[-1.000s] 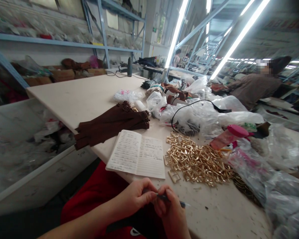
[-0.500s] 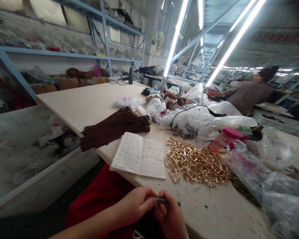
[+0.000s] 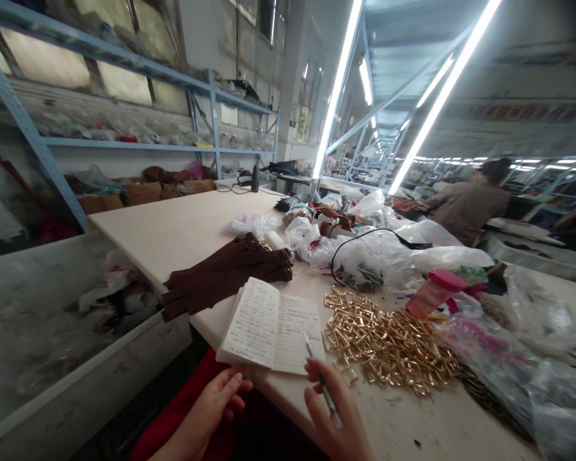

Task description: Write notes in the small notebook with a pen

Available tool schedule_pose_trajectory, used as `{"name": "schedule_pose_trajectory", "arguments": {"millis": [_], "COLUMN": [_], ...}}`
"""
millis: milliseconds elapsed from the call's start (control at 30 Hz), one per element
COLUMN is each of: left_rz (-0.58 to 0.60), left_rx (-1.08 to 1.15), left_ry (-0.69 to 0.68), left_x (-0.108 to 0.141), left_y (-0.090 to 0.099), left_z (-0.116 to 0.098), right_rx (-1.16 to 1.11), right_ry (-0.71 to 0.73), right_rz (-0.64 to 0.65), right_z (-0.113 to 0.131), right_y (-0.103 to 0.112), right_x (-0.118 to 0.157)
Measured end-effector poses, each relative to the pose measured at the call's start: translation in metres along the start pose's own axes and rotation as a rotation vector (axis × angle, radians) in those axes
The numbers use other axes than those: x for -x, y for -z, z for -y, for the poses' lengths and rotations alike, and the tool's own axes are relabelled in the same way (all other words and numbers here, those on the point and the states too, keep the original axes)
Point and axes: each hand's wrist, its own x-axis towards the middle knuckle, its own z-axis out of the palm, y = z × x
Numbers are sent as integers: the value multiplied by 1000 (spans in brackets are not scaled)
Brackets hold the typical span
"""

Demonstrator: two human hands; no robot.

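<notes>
My right hand [image 3: 335, 403] grips a slim silver-grey pen [image 3: 327, 392], its tip pointing up over the lower right page. An open notebook [image 3: 252, 323] lies at the table's near edge, with handwriting on both pages and blank lines low on the right one. Just below the notebook's left corner is my left hand [image 3: 223, 397]. Its fingers are loosely bent and apart, and I see nothing in it. Right of the notebook spreads a pile of gold metal buckles [image 3: 388, 339].
Behind the notebook lies a bundle of dark brown strips [image 3: 225, 272]. A pink-lidded cup [image 3: 434, 294] stands tilted among clear plastic bags [image 3: 365, 256]. A white bin [image 3: 139, 378] is at the left below the table [image 3: 139, 221]. Another person [image 3: 475, 198] is at the far right.
My hands were together on the pen and have parted. The left moved left, towards the notebook's corner; the right brought the pen up to the page. My view has tilted upward slightly.
</notes>
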Motion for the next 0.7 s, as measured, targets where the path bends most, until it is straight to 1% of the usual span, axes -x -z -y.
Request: {"name": "schedule_pose_trajectory", "arguments": {"millis": [67,100,167,233,333,433,500,600,700], "left_rz": [-83,-109,-142,-166,-192,-197,-163,-76,-5], "left_rx": [109,162,248,300,304,228,153,71,47], "left_ry": [62,83,101,100,84,10,-60,-129,-112], "left_x": [0,-1,-2,-4,-7,-12,-17,-26,-33], "left_y": [14,18,24,24,23,20,17,8,-3], "left_z": [2,1,-1,-3,-6,-8,-9,-11,-12], "right_rx": [236,339,509,618,669,655,648,653,653], "right_ry": [132,162,175,171,168,178,193,226,259], "right_rz": [82,115,151,183,214,232,239,258,272], "right_z": [-2,-3,-7,-11,-13,-14,-14,-19,-25], "right_y": [-12,-19,-34,-48,-64,-73,-78,-83,-87], "right_x": [-20,-30,-50,-65,-78,-79,-78,-74,-72]}}
